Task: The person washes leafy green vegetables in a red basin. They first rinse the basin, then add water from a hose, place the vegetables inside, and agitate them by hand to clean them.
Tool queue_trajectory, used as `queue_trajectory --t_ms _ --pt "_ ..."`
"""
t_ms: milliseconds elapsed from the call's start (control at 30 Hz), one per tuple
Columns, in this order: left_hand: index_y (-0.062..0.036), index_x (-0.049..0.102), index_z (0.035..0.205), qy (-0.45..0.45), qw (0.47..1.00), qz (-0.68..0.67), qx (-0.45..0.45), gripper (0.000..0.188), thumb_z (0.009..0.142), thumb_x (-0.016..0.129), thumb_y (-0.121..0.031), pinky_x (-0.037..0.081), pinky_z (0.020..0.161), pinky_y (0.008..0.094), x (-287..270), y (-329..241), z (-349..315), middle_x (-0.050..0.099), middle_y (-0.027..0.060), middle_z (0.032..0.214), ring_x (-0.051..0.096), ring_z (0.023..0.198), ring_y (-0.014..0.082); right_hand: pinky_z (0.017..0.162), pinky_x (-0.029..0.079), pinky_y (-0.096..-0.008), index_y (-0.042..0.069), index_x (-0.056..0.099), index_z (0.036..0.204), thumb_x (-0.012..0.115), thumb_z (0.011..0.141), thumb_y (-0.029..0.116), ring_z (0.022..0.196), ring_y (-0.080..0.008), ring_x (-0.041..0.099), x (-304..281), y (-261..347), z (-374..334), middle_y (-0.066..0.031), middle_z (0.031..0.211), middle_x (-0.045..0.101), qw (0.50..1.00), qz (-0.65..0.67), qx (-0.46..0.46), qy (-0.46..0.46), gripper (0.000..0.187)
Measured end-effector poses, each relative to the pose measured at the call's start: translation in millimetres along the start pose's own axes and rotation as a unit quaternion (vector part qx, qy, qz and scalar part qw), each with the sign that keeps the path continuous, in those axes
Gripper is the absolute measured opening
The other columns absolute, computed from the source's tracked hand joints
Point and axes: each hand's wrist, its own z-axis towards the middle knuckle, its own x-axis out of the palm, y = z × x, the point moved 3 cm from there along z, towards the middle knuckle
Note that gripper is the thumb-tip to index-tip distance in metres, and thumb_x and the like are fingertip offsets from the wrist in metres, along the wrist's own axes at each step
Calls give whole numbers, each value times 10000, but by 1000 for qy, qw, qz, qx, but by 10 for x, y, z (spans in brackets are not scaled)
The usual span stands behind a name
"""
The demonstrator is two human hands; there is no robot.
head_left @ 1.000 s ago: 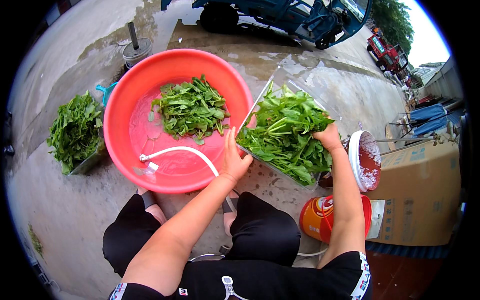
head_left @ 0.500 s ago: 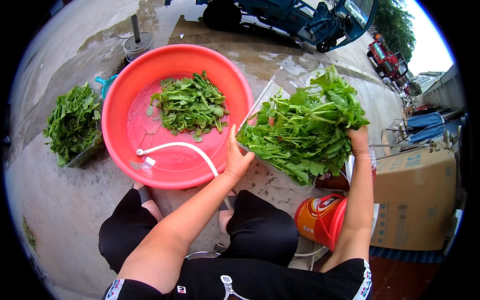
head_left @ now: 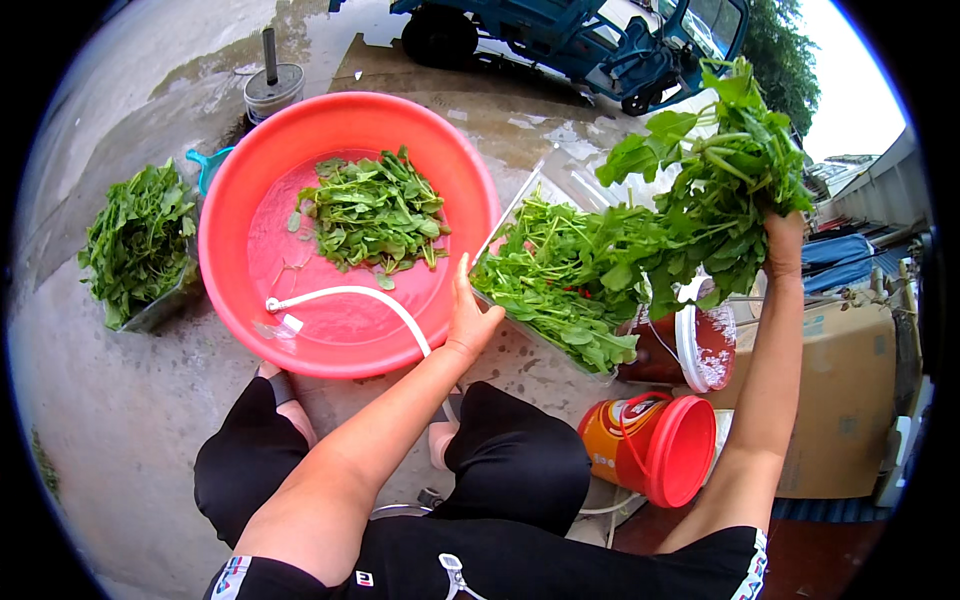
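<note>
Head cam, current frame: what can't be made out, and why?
Head view, right hand: fingertips hidden by the bunch of greens it holds.
Head view, clear bin: floor hidden beneath the greens inside.
Head view, left hand: gripping the bin or just touching, unclear; its far side faces away.
Head view, white hose: part runs behind the left forearm.
Head view, blue vehicle: cut off by the top edge.

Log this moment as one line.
right hand: holding up bunch of greens | left hand: at edge of clear bin | red basin: leaf pile, white hose
</note>
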Motion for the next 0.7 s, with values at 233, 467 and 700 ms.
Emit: queue_trajectory --t_ms 233,467,700 --pt "-57 102 1472 -19 996 92 -5 988 654 657 -59 249 1120 410 -69 -123 -6 274 246 1416 286 1338 383 887 457 -315 13 479 1294 573 823 113 1034 -190 562 61 720 573 -76 1190 570 993 115 -7 -13 490" --pt "-46 153 1463 -44 998 48 6 946 653 641 -63 236 1127 413 -29 -139 -15 287 250 1408 290 1329 392 902 492 -360 14 488 1285 620 860 239 1044 -238 595 945 1303 956 -116 1187 590 963 243 -74 88 498" --pt "-15 168 1450 -46 998 49 19 907 653 601 -40 217 1138 415 -83 -156 -39 283 250 1430 256 1358 392 833 469 -331 -3 611 1095 669 736 103 881 -184 591 3210 1482 407 -63 1006 649 966 147 -181 113 379"
